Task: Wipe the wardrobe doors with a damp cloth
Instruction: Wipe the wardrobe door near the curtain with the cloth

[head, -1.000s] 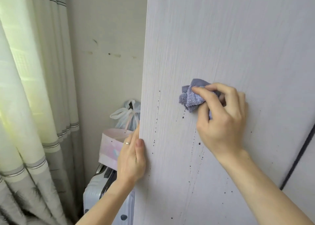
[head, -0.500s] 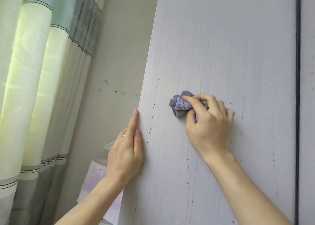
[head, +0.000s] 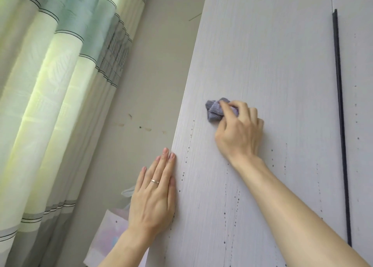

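One view, from the head camera: the right hand (head: 240, 131) is raised against the pale wood-grain wardrobe door (head: 272, 54). Its fingers (head: 228, 109) are curled and clamped on a bunched purple-grey cloth (head: 215, 111). The cloth is pressed to the panel and juts out up and to the left of those fingers. The left hand (head: 153, 198) lies lower, fingers straight and close together, flat along the door's left edge, with a thin ring (head: 154, 181) on one finger. Lines of small dark specks (head: 225, 214) run down the door below the cloth and between the two hands. Right of the right hand, well apart from it, a dark vertical strip (head: 341, 125) separates this door from a second door (head: 361, 85). Left of the left hand stand a marked beige wall (head: 157, 74) and a striped green-and-cream curtain (head: 50, 85). A pale paper bag (head: 107, 240) sits below the wrist.
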